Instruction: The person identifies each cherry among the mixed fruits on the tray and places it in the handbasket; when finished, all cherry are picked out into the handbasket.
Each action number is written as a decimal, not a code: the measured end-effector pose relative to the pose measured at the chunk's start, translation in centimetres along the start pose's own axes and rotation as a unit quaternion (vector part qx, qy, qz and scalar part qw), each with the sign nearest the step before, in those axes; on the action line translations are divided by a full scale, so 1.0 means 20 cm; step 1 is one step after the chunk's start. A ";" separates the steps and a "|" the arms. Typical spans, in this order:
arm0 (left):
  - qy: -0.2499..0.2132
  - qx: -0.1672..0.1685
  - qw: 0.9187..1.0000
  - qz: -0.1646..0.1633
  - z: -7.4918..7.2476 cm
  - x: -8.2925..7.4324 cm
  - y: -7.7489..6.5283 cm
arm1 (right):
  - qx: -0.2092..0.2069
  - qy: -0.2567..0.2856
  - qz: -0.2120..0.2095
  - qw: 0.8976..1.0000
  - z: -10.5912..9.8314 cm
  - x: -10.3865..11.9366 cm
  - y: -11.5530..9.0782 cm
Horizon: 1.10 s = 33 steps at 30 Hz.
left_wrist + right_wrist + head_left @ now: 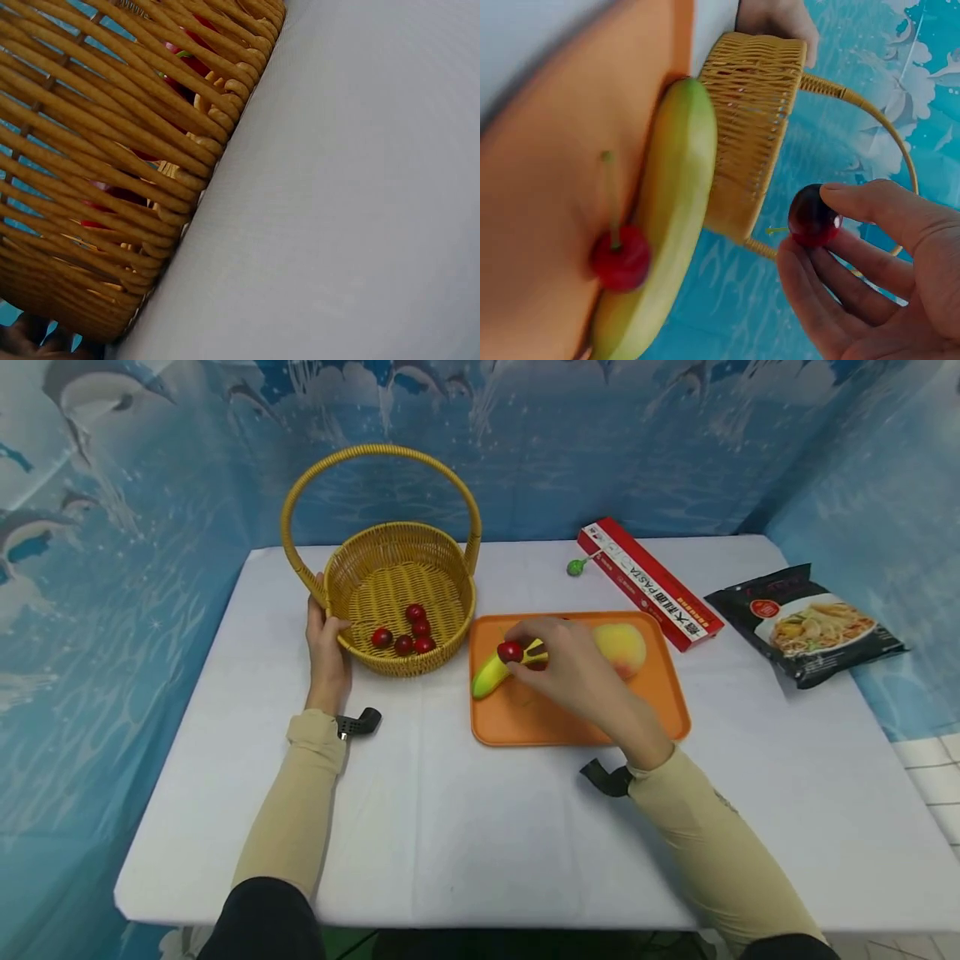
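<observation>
My right hand pinches a dark red cherry between thumb and fingers, above the left part of an orange tray. Under that hand lies a yellow-green banana, and the right wrist view shows another cherry with a green stem beside it. A peach sits at the tray's right side, partly behind the hand. With my left hand I hold the left side of a yellow wicker basket, thumb over its rim. Several cherries lie inside the basket.
A red pasta box lies behind the tray, with a small green stemmed item by its corner. To the far right is a black pasta bag. The basket's tall handle arches upward. A dolphin-print curtain encloses the white table.
</observation>
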<state>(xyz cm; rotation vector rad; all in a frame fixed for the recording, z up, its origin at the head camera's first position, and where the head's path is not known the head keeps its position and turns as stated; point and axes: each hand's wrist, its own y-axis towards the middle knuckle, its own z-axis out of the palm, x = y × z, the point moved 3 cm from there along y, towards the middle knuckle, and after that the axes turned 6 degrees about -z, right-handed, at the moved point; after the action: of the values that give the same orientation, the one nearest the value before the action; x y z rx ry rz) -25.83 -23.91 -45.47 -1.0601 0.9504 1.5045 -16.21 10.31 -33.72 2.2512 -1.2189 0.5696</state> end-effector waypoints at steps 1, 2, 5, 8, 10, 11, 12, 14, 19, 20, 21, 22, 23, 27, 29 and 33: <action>0.000 0.000 1.000 0.000 0.00 0.00 0.00 | -0.001 0.000 -0.004 1.000 0.00 0.01 0.03; 0.000 -0.001 1.000 -0.003 0.00 0.00 0.00 | -0.003 -0.003 -0.009 1.000 0.01 0.02 0.05; 0.004 -0.002 1.000 -0.010 0.01 0.00 0.00 | -0.005 -0.006 -0.017 1.000 0.02 0.04 0.11; 0.002 -0.001 1.000 -0.011 0.02 0.00 0.01 | -0.002 0.002 -0.024 1.000 0.04 0.05 0.17; 0.001 0.000 1.000 -0.007 0.02 0.00 0.01 | 0.001 0.003 -0.033 0.999 0.06 0.05 0.22; -0.001 0.000 1.000 -0.006 0.02 0.00 0.01 | 0.002 0.006 -0.036 0.999 0.06 0.05 0.25; -0.001 0.000 1.000 -0.004 0.02 0.00 0.01 | 0.003 0.008 -0.041 0.999 0.07 0.06 0.27; 0.001 -0.002 1.000 -0.002 0.01 0.01 0.01 | 0.005 0.005 -0.048 0.999 0.09 0.06 0.32; 0.006 -0.006 1.000 -0.001 0.00 0.01 0.00 | 0.016 0.002 -0.049 0.999 0.14 0.07 0.42; 0.007 -0.006 1.000 -0.001 0.00 0.01 0.00 | 0.020 0.000 -0.047 0.999 0.14 0.06 0.42; 0.007 -0.007 1.000 -0.001 0.00 0.01 0.00 | 0.023 -0.003 -0.045 0.999 0.15 0.06 0.43; 0.005 -0.008 1.000 -0.001 0.01 0.01 0.00 | 0.025 -0.005 -0.043 0.999 0.16 0.06 0.43; 0.003 -0.006 1.000 0.001 0.01 0.01 0.00 | 0.024 -0.007 -0.041 0.999 0.16 0.06 0.42; -0.001 -0.005 1.000 0.001 0.01 0.01 0.00 | 0.009 -0.001 -0.033 0.999 0.14 0.04 0.37; -0.001 -0.004 1.000 0.003 0.01 0.00 0.00 | -0.001 0.001 -0.027 1.000 0.12 0.03 0.33; 0.006 -0.003 1.000 0.005 0.00 0.00 0.00 | -0.006 -0.002 -0.015 1.000 0.09 0.02 0.26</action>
<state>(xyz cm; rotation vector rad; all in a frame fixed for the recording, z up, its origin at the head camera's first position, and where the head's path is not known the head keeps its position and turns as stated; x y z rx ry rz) -25.92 -23.90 -45.36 -1.0707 0.9604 1.5112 -20.28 6.51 -33.67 2.2581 -1.1855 0.5456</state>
